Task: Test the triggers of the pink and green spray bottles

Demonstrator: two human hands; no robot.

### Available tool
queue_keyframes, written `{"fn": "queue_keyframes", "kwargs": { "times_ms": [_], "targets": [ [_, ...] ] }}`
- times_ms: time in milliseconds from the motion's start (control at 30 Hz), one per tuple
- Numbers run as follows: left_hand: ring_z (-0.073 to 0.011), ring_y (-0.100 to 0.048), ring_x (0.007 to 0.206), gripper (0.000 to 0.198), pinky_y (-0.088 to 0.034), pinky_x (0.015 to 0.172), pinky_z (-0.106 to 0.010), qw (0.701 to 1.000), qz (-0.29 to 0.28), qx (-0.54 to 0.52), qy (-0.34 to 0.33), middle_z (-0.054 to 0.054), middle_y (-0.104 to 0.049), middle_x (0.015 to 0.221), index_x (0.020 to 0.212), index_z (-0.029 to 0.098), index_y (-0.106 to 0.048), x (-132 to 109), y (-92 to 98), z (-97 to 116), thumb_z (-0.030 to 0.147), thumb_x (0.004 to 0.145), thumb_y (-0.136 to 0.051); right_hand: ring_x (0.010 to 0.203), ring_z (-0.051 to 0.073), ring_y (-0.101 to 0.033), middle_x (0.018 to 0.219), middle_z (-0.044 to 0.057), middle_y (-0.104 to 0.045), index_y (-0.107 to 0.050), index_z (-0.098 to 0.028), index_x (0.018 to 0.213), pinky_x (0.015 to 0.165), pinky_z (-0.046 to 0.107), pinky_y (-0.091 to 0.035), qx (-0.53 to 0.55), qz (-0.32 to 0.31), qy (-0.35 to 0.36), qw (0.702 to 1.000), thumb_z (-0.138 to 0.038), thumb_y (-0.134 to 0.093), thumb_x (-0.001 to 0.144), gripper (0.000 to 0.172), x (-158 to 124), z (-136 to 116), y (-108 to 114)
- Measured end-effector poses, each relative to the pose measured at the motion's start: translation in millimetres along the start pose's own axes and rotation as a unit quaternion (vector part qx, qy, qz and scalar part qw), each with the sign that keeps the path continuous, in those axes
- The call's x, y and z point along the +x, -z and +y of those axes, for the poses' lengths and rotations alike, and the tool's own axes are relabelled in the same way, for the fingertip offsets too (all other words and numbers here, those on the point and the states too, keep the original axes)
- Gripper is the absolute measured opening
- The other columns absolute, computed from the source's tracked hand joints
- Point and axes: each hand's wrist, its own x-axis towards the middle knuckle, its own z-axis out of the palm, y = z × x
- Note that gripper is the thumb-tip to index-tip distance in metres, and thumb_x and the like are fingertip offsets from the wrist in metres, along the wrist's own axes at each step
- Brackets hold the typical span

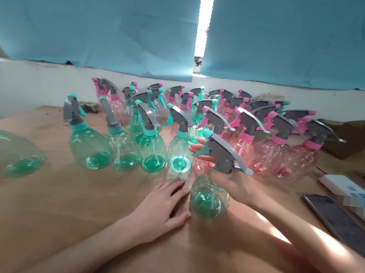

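My right hand [239, 186] is round the neck of a clear green spray bottle [208, 202] with a grey and teal trigger head. Its fingers show behind the trigger, and the bottle stands upright near the table's middle. Flat on the table to its left rests my left hand [158, 210], fingers stretched out and holding nothing. Just beyond my left hand stand green spray bottles, one [180, 156] straight ahead and another [152, 153] beside it. A pink spray bottle [245, 147] stands behind the one I hold.
Several more green and pink spray bottles crowd the back of the wooden table [47, 213]. One green bottle [7, 153] is apart at the far left. At right lie a phone [339, 220], a white box [343, 186] and brown cardboard [348, 136]. Blue curtains hang behind.
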Motion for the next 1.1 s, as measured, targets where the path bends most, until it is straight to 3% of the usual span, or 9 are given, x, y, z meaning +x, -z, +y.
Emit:
{"fn": "queue_keyframes", "kwargs": {
  "times_ms": [133, 367, 600, 767, 900, 1100],
  "targets": [
    [-0.0337, -0.042, 0.133, 0.053, -0.033, 0.110, -0.053, 1.000, -0.003, -0.004, 0.002, -0.016, -0.047, 0.143, 0.136, 0.014, -0.049, 0, 0.4, 0, 0.043, 0.092, -0.055, 0.114, 0.025, -0.064, 0.125, 0.005, -0.066, -0.058, -0.028, 0.127, 0.098, 0.047, -0.053, 0.011, 0.010, -0.003, 1.000, -0.017, -0.055, 0.080, 0.049, -2, 6, 0],
    [-0.0337, -0.044, 0.131, 0.052, -0.034, 0.110, -0.053, 1.000, 0.009, -0.006, -0.001, -0.016, -0.049, 0.142, 0.135, 0.015, -0.050, 0, -1.2, -1, 0.043, 0.092, -0.055, 0.124, 0.024, -0.057, 0.128, 0.004, -0.064, -0.064, -0.028, 0.115, 0.097, 0.043, -0.054, 0.036, 0.011, 0.016, 0.999, -0.018, -0.058, 0.081, 0.036, -2, 14, -1],
    [-0.0335, -0.044, 0.131, 0.051, -0.034, 0.110, -0.053, 1.000, 0.017, -0.003, -0.006, -0.016, -0.049, 0.142, 0.133, 0.014, -0.051, 0, -1.1, 0, 0.043, 0.091, -0.055, 0.116, 0.027, -0.062, 0.127, 0.010, -0.064, -0.059, -0.024, 0.122, 0.090, 0.046, -0.054, 0.012, 0.020, 0.009, 1.000, -0.022, -0.056, 0.084, 0.039, -3, 15, -1],
    [-0.0330, -0.043, 0.132, 0.051, -0.034, 0.110, -0.053, 1.000, 0.019, -0.006, 0.004, -0.016, -0.049, 0.142, 0.133, 0.016, -0.051, -1, -0.7, 0, 0.044, 0.090, -0.056, 0.120, 0.028, -0.060, 0.127, 0.008, -0.065, -0.061, -0.024, 0.121, 0.091, 0.043, -0.054, -0.015, 0.026, 0.009, 0.999, -0.023, -0.056, 0.082, 0.040, -3, 13, -1],
    [-0.0314, -0.045, 0.130, 0.057, -0.036, 0.109, -0.050, 0.998, 0.041, -0.055, -0.001, -0.014, -0.050, 0.140, 0.139, 0.018, -0.041, -2, -2.2, -1, 0.042, 0.090, -0.058, 0.118, 0.029, -0.060, 0.119, 0.007, -0.069, -0.063, -0.026, 0.122, 0.098, 0.049, -0.049, -0.032, 0.032, 0.002, 0.999, -0.026, -0.056, 0.084, 0.039, -2, 10, -3],
    [-0.0303, -0.045, 0.130, 0.068, -0.039, 0.107, -0.048, 0.980, 0.123, -0.157, -0.028, -0.013, -0.046, 0.143, 0.146, 0.025, -0.023, -5, -7.0, 1, 0.045, 0.091, -0.058, 0.125, 0.030, -0.054, 0.119, 0.006, -0.069, -0.067, -0.027, 0.116, 0.099, 0.050, -0.049, 0.016, 0.034, -0.014, 0.999, -0.039, -0.060, 0.086, 0.034, 0, 10, -16]
  ]
}}
